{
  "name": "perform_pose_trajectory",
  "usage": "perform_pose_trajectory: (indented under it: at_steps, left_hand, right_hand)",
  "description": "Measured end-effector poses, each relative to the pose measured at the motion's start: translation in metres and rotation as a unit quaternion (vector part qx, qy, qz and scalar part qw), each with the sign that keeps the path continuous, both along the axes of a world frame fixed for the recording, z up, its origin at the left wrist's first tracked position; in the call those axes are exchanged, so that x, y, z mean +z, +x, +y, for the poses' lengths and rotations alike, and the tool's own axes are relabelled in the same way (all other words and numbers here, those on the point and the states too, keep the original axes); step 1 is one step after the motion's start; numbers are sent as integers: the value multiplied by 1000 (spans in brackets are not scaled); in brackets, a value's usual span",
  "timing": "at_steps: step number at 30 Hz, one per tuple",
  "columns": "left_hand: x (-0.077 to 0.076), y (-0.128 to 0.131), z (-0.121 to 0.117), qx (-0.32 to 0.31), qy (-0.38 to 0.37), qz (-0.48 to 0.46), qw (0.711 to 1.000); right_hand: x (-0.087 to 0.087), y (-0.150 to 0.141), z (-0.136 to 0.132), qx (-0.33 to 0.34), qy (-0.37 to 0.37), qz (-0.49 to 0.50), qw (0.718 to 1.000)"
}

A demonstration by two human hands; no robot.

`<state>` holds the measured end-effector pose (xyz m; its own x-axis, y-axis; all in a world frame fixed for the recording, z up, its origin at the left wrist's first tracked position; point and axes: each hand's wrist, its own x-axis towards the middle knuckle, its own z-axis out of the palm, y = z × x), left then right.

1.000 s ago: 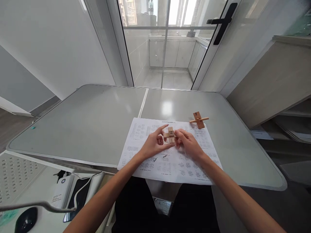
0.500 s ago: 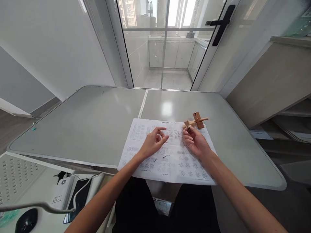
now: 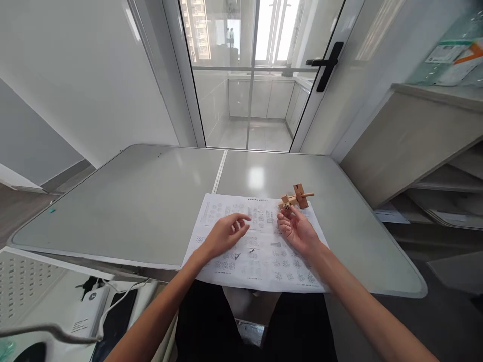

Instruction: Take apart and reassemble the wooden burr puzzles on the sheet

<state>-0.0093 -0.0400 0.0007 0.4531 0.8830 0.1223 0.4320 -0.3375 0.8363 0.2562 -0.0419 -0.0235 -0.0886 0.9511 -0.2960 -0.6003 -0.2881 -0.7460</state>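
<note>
My right hand (image 3: 297, 230) reaches over the far right corner of a printed sheet of paper (image 3: 260, 261), and its fingertips pinch a small wooden puzzle piece (image 3: 286, 201). Right beside that piece, a second wooden piece (image 3: 301, 194) with a dowel through a marked block lies on the grey table (image 3: 151, 201). My left hand (image 3: 225, 234) hovers above the middle of the sheet with its fingers loosely curled and apart, holding nothing.
A glass door with a black handle (image 3: 324, 63) stands behind the table. Wooden shelving (image 3: 415, 146) runs along the right. At the lower left, a white perforated surface (image 3: 22, 281) carries a white device (image 3: 85, 314) and a cable.
Both hands held the small wooden piece together over the sheet. The left hand let go and the right hand carried the piece rightwards, beside the dowel piece. The view tilted up slightly.
</note>
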Motion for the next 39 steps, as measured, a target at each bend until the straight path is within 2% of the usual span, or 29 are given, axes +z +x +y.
perform_pose_trajectory:
  at_steps: [2, 4, 6, 10, 12, 16, 19, 23, 27, 32, 39]
  left_hand:
    - [4, -24, -3, 30, 18, 36, 999]
    - [5, -50, -4, 88, 49, 82, 992]
    - [5, -75, -4, 145, 67, 109, 981]
    - [3, -104, -5, 212, 49, 102, 971]
    - [4, -106, -6, 236, 34, 93, 967]
    - [7, -102, -8, 244, 22, 89, 965]
    - [6, -101, -9, 244, 24, 81, 966]
    - [5, -102, -11, 245, 27, 83, 966]
    - [5, -102, -11, 231, 39, 104, 967]
    - [4, -102, -11, 222, 41, 108, 968]
    - [5, -101, -10, 229, 36, 110, 966]
  right_hand:
    - [5, -3, -16, 2, -14, -13, 1000]
    - [9, -6, -35, 9, -13, -47, 999]
    - [10, -8, -54, 6, 24, -137, 990]
    - [3, -3, -76, -6, 127, -343, 931]
    - [-2, 2, -78, -7, 139, -364, 921]
    - [-8, 9, -74, -38, 134, -319, 938]
    - [-11, 9, -71, -60, 134, -314, 938]
    - [-16, 6, -73, -42, 141, -378, 914]
    - [-13, 4, -76, -27, 157, -426, 891]
    - [-7, 2, -76, -39, 146, -404, 902]
    - [-10, 2, -75, -42, 148, -396, 905]
